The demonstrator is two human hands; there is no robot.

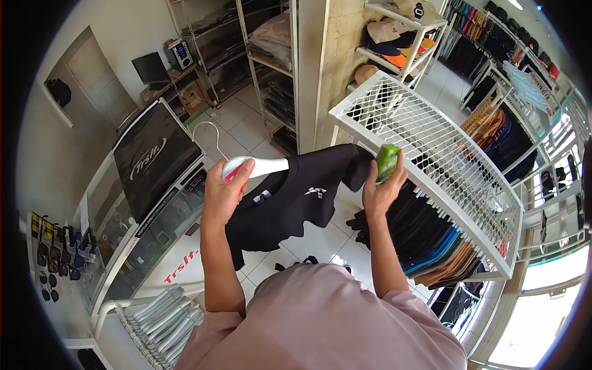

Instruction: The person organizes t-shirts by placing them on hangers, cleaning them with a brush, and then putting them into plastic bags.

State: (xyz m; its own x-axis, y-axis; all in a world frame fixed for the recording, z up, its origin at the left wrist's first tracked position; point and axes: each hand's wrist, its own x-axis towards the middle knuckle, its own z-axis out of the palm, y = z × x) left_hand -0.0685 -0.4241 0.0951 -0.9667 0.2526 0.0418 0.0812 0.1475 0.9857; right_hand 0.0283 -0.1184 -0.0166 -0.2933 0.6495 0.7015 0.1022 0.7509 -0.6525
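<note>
My left hand (227,190) is closed on a white clothes hanger (271,165), thumb on top near a red marking. The hanger's metal hook (213,132) rises above the hand. A black T-shirt (290,203) hangs from the hanger, with a small white print on it and a label inside the collar. My right hand (383,188) grips a small bright green object (387,161) with darker patches, whose kind I cannot make out. The shirt's far sleeve lies right beside that hand; whether the fingers also hold the cloth is hidden.
At right stands a white mesh-topped rack (431,160) with dark and coloured clothes hanging under it. A glass counter (148,228) with a black printed cover (148,157) is at left. White hangers (166,320) fill a rail at lower left. Shelves (268,58) hold folded clothes behind.
</note>
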